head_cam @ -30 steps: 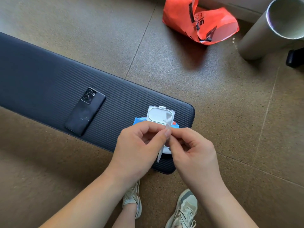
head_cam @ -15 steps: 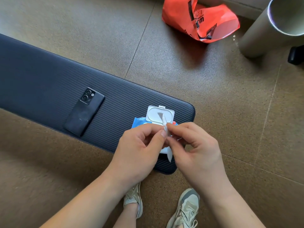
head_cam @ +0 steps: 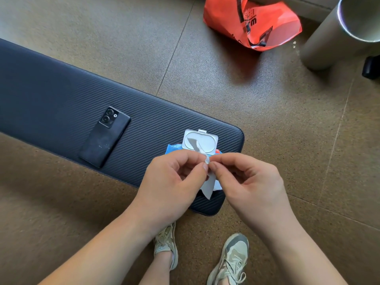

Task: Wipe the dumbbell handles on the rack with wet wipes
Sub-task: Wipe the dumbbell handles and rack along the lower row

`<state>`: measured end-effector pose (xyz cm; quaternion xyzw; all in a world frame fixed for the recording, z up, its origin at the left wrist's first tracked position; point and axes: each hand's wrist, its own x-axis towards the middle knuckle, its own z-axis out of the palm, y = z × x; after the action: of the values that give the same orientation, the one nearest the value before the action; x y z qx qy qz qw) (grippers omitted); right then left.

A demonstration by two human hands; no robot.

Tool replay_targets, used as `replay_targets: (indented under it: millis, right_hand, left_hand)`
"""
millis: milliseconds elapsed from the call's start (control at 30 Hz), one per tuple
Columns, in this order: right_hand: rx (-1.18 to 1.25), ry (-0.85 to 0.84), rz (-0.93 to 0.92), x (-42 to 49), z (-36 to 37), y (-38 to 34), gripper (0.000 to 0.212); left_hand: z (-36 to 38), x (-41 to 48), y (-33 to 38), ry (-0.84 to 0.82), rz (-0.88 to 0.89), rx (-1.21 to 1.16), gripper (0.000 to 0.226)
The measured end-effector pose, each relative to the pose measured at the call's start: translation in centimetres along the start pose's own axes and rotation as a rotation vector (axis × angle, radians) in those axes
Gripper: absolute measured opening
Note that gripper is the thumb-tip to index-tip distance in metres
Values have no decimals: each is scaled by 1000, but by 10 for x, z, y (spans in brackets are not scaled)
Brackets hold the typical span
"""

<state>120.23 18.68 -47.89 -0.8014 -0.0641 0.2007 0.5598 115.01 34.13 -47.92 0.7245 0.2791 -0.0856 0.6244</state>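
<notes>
Spread wider, twisted white wipe [head_cam: 207, 188] hangs between left hand [head_cam: 172, 182] and right hand [head_cam: 253, 186].

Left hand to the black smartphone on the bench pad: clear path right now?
Likely yes: the black smartphone lies uncovered on the dark ribbed bench pad, only bare pad between it and the left hand. But that hand and the right hand pinch the white wet wipe, so it must release first.

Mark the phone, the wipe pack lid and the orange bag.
phone [head_cam: 104, 138], head view, middle of its black back.
wipe pack lid [head_cam: 208, 141], head view, its white oval face.
orange bag [head_cam: 224, 19], head view, its left panel.
</notes>
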Motion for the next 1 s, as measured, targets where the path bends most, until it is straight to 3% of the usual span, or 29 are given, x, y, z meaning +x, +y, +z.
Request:
replay_targets:
  millis: [133,333,500,733,867,1000]
  right_hand:
    - [-195,-10,-152,1,-3,6,12]
    - [-315,-63,-269,7,-14,2,12]
    - [-194,-51,-166,4,-10,0,9]
    - [-213,-105,-61,6,-12,-3,14]
    - [-71,-82,112,7,-11,-8,16]
    - [-11,-56,174,7,-9,-11,15]
  left_hand:
    - [-1,-1,2,-17,61,104,12]
    - [-6,-1,5,-66,95,168,13]
    - [-6,4,7,-35,135,210,14]
    - [-8,5,5,-80,304,401,15]
    - [-6,5,4,-27,340,397,11]
    - [-1,4,3,52,358,371,10]
